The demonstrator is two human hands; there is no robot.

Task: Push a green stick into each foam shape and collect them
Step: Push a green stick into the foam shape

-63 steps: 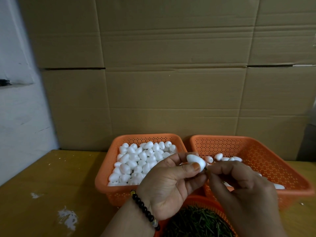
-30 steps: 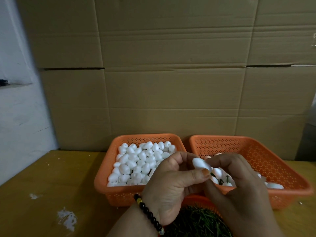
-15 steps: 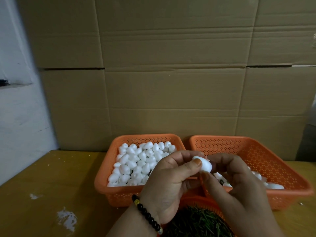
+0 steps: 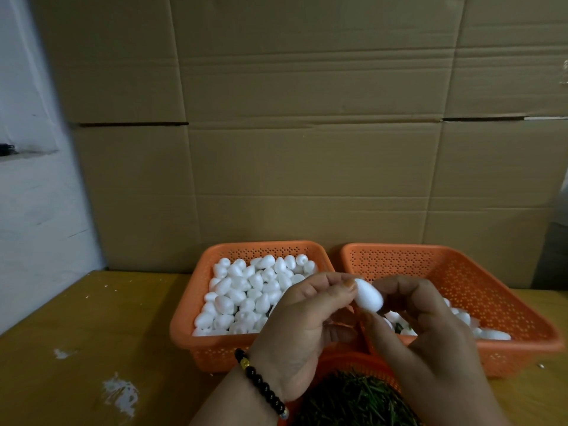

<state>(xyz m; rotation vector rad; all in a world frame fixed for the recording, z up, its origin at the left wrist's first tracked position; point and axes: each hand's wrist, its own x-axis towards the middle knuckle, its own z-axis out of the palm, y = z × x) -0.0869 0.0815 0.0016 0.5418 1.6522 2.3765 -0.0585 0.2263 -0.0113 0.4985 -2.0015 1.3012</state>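
Dim, flat light; wide-angle bowed edges

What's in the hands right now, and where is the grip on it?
One white foam egg. The left hand pinches its upper end between thumb and fingers; the right hand curls around its lower side. No green stick is visible in either hand.

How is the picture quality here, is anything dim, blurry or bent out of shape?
Head view: dim, even light, no glare; cardboard seams bow from the wide-angle lens; the foam shape is sharp enough, but the green sticks sit dark and murky at the bottom edge.
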